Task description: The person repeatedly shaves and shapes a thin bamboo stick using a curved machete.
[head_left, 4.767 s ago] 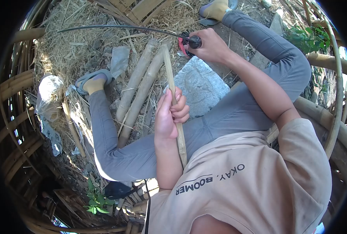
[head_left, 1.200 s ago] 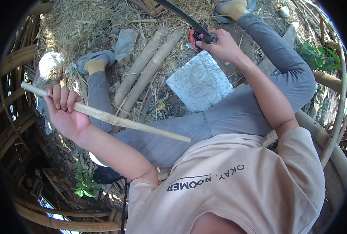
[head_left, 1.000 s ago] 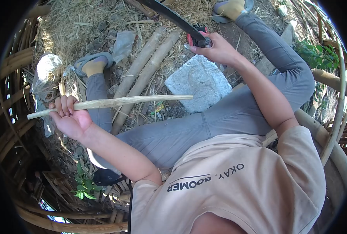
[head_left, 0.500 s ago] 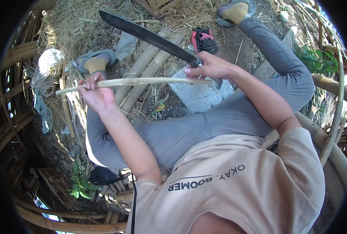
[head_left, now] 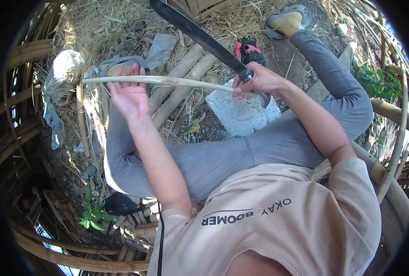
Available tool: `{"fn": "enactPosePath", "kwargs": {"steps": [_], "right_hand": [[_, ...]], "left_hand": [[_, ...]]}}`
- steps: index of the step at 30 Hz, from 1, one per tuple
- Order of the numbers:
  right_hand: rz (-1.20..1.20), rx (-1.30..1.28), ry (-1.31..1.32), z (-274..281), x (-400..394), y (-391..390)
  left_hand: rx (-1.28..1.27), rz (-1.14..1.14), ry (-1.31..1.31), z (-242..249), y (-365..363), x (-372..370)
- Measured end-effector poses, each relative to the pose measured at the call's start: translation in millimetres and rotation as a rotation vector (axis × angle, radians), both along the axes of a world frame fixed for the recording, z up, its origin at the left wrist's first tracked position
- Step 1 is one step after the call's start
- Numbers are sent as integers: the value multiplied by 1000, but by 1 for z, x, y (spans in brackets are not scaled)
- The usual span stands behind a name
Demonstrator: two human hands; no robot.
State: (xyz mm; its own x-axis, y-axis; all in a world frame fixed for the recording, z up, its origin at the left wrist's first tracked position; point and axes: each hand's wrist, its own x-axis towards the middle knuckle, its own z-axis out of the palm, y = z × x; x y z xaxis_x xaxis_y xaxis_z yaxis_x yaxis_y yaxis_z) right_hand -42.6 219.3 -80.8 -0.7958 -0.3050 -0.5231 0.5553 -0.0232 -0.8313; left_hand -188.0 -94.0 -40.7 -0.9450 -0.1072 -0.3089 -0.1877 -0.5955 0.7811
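Observation:
My right hand (head_left: 262, 80) is closed around the handle of a machete (head_left: 200, 37), whose dark blade points up and to the left. The same fingers also pinch the right end of a long, pale bamboo strip (head_left: 181, 82). My left hand (head_left: 131, 97) is turned palm up beneath the strip's left part, with fingers stretched out and passing behind it. The strip rests across these fingers, ungripped. Below the right hand lies a pale stone block (head_left: 241, 115) on the ground between my legs.
Two thick bamboo poles (head_left: 186, 85) lie on the straw-covered ground beside the stone. A red and black glove-like item (head_left: 249, 51) is beyond the right hand. Crumpled clear plastic (head_left: 67, 66) sits at the left. Bamboo railing (head_left: 393, 138) curves round the right side.
My left hand has opened from its grip on the strip. The strip's left end has risen and shifted right. The machete and right hand have moved slightly right.

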Motion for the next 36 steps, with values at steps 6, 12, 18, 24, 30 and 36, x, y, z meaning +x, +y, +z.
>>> {"fn": "enactPosePath", "kwargs": {"steps": [6,12,18,24,30,36], "right_hand": [[-84,121,62,-12,-4,3],[-143,211,63,-29,-4,3],[-95,238,28,-26,-1,-8],[-69,304,111,-28,3,-19],[-174,254,42,-16,-1,-16],[-263,332,134,-9,-11,8]], "left_hand": [[-83,-231,-315,-27,3,4],[-78,-378,-568,-50,48,30],[100,-556,-688,-78,72,46],[-104,-493,-569,-85,76,42],[86,-524,-306,-71,70,28],[220,-526,-205,-73,62,19]]}}
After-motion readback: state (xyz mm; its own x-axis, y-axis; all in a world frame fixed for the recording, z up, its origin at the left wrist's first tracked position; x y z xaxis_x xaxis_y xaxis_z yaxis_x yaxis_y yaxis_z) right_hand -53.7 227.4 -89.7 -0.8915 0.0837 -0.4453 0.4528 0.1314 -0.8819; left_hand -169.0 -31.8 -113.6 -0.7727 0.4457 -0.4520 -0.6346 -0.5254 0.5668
